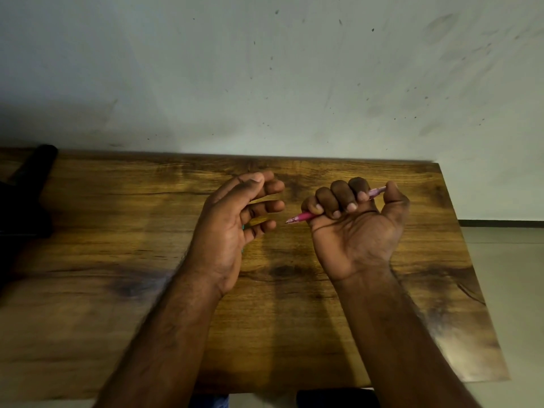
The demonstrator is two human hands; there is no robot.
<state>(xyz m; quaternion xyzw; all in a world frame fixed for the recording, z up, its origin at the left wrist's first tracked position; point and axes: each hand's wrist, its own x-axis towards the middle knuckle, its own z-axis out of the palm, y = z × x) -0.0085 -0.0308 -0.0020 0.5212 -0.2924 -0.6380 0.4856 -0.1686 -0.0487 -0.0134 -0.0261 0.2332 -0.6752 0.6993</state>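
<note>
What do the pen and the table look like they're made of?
The pen, gripped in the right hand, looks like pink, partly see-through plastic with a glossy sheen. The table looks like brown wood or a wood-look laminate, with visible grain, dark knots and a smooth, slightly shiny surface.

two hands, one pink pen [303, 216], one table [117, 290], perhaps one dark object [35, 163]

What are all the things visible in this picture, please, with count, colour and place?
pen: one, pink, held in the right hand, tip pointing toward the left hand
table: one, brown wood, under both hands, against the wall
wall: one, pale grey with dark specks, behind the table
dark object: one, black, far left edge of the table; cannot tell what it is
floor: pale, right of the table
left hand: one, fingers relaxed, above the table
right hand: one, fingers curled round the pen in a firm grip
</note>
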